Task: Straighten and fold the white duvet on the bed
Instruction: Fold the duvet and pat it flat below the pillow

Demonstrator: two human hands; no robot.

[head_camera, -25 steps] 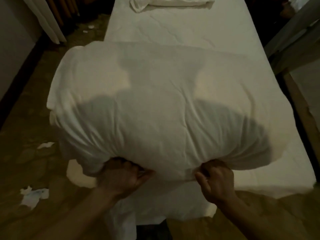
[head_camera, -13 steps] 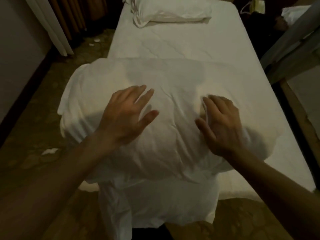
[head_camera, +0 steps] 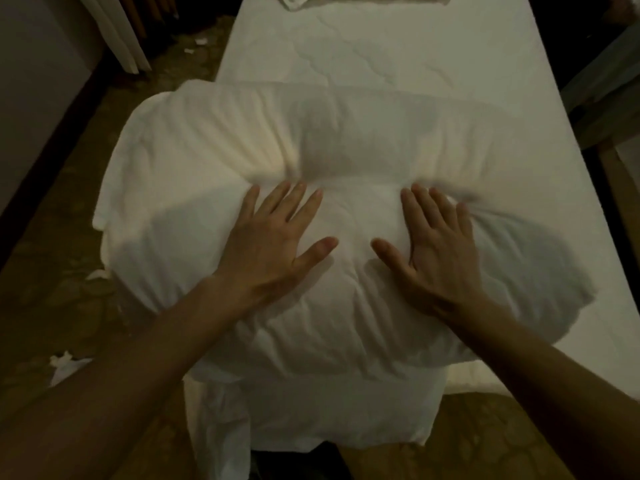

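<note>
Your left hand (head_camera: 273, 244) and right hand (head_camera: 436, 247), fingers spread flat, press the puffy folded white duvet (head_camera: 346, 161) at the narrow white-sheeted bed's (head_camera: 398, 53) foot. Its overhanging left edge could slide floorward.

Room dimly lit, with warm light falling from the left. Floor (head_camera: 59, 306) covered in brown patterned carpet. White paper scraps (head_camera: 65, 367) lie on it at near left; smaller bits (head_camera: 199, 41) sit further back near the curtains. Plain pale wall (head_camera: 38, 81) on the left with a dark skirting board (head_camera: 59, 174) along its base. Curtains (head_camera: 121, 29) hang at upper left, pale in front, brownish behind. Wooden furniture edge (head_camera: 620, 188) at right, type unclear.
</note>
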